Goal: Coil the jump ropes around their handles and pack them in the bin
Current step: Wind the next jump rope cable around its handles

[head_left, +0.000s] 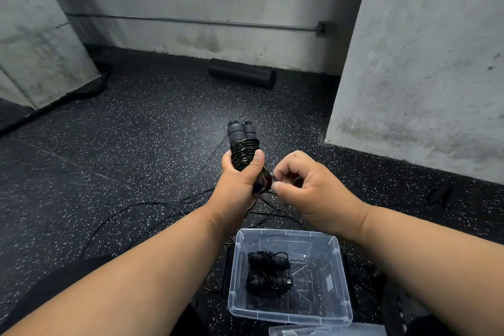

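Jump rope (243, 144): both handles side by side, cord coiled round their middle, held up above the floor beyond the bin (289, 275). Left hand (240, 172) grips the bundle, thumb clamped across the coils. Right hand (297, 174) has fingers curled, pinching the cord at the bundle's lower end. Loose cord (152, 215) trails on the floor. To wrap well: keep thumb pressure on, lay turns tight and adjacent, feed slack steadily, tuck the tail under a turn. Two coiled ropes (268, 271) already lie in the clear bin. Foam roller (242, 72) lies by the wall.
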A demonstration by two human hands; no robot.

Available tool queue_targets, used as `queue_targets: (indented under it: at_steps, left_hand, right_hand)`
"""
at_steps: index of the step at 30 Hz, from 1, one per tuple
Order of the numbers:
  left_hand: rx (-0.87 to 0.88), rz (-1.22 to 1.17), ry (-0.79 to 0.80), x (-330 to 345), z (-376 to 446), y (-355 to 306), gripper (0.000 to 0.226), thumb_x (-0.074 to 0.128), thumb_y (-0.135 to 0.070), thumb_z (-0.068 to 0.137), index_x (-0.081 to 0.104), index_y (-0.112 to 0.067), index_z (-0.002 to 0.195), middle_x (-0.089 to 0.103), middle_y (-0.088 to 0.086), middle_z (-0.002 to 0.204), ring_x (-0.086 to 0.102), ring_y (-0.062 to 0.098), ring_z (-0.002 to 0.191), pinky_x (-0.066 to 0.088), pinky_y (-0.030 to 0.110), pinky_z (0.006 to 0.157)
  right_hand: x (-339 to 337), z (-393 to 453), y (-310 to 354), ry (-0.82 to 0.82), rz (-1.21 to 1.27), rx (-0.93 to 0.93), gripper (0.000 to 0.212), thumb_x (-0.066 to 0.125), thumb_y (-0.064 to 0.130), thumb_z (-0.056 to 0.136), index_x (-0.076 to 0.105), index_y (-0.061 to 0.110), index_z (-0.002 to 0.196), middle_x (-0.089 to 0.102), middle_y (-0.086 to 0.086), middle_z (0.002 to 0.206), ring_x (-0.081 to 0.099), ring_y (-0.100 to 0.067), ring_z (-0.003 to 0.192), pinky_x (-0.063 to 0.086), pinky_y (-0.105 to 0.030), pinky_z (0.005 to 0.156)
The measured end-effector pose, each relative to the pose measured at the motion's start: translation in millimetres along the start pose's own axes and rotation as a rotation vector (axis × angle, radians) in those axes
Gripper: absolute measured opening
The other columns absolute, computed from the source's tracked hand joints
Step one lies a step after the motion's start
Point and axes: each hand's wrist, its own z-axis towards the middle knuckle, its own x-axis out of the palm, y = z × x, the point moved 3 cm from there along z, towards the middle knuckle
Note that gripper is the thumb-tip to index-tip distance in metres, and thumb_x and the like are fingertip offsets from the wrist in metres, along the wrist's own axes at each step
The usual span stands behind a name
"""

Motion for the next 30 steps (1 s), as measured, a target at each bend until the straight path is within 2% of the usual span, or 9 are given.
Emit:
queue_targets:
  at_steps: [2,4,7,11,13,16,20,25,30]
  left_hand:
    - [0.002,0.031,0.014,-3,3,0,0.063,0.077,-0.045,0.094,0.042,-0.029,0.145,0.072,0.011,0.119,0.070,0.023,0.096,0.059,0.041,0.079]
    - [-0.010,0.039,0.033,-2,3,1,0.063,0.078,-0.047,0.092,0.044,-0.031,0.142,0.072,0.011,0.122,0.072,0.020,0.094,0.058,0.036,0.070]
    - [-0.080,0.042,0.088,2,1,5,0.067,0.081,-0.053,0.085,0.047,-0.031,0.138,0.073,0.011,0.121,0.072,0.018,0.086,0.056,0.030,0.060]
    - [-0.146,0.065,0.124,4,-2,8,0.047,0.074,-0.042,0.096,0.050,-0.029,0.135,0.073,0.006,0.115,0.070,0.010,0.076,0.054,0.028,0.058]
    - [-0.158,0.074,0.149,5,-2,9,0.041,0.072,-0.037,0.098,0.052,-0.028,0.133,0.073,0.005,0.112,0.069,0.011,0.079,0.053,0.028,0.062]
    - [-0.172,0.045,0.216,8,-5,7,0.046,0.074,-0.039,0.093,0.053,-0.026,0.132,0.073,0.006,0.109,0.070,0.019,0.083,0.053,0.029,0.063]
    - [-0.244,0.052,0.304,11,-11,8,0.066,0.075,-0.055,0.087,0.050,-0.025,0.139,0.073,0.010,0.120,0.074,0.026,0.087,0.056,0.028,0.062]
    - [-0.261,0.128,0.400,15,-20,8,0.075,0.078,-0.058,0.080,0.049,-0.024,0.140,0.074,0.007,0.123,0.075,0.028,0.091,0.055,0.026,0.061]
    - [-0.229,0.177,0.383,17,-25,7,0.064,0.088,-0.037,0.082,0.053,-0.022,0.133,0.074,0.013,0.119,0.076,0.031,0.091,0.056,0.034,0.069]
  right_hand:
    - [-8,2,5,0.047,0.047,-0.024,0.011,0.070,0.005,0.092,0.064,0.012,0.085,0.055,0.007,0.075,0.045,-0.002,0.064,0.042,-0.016,0.061]
    - [-17,4,10,0.083,-0.010,-0.094,0.012,0.071,0.005,0.092,0.066,0.013,0.086,0.054,0.016,0.068,0.045,-0.002,0.062,0.043,-0.018,0.058]
    - [-29,6,14,0.066,-0.078,-0.157,0.013,0.073,0.006,0.091,0.067,0.015,0.085,0.057,0.014,0.066,0.048,-0.003,0.060,0.045,-0.020,0.055]
    - [-23,2,14,0.108,-0.178,-0.200,0.021,0.074,0.004,0.088,0.066,0.022,0.081,0.059,0.012,0.066,0.049,-0.001,0.058,0.042,-0.014,0.055]
    - [-18,2,11,0.104,-0.170,-0.172,0.026,0.071,0.007,0.086,0.062,0.029,0.077,0.056,0.015,0.063,0.046,0.000,0.055,0.040,-0.014,0.053]
    - [-28,12,3,-0.008,-0.081,-0.063,0.010,0.064,0.027,0.080,0.057,0.026,0.072,0.051,0.015,0.059,0.043,-0.003,0.052,0.038,-0.019,0.049]
    - [-51,26,-22,-0.143,0.072,0.092,0.015,0.066,0.016,0.093,0.066,0.021,0.079,0.064,0.003,0.064,0.063,-0.014,0.062,0.054,-0.039,0.063]
    - [-50,27,-42,-0.099,0.198,0.179,0.010,0.073,0.019,0.096,0.075,0.020,0.086,0.071,-0.001,0.072,0.064,-0.011,0.066,0.054,-0.023,0.061]
    - [-35,24,-52,-0.066,0.310,0.244,0.008,0.068,0.017,0.100,0.070,0.011,0.094,0.069,-0.003,0.071,0.064,-0.014,0.064,0.055,-0.028,0.060]
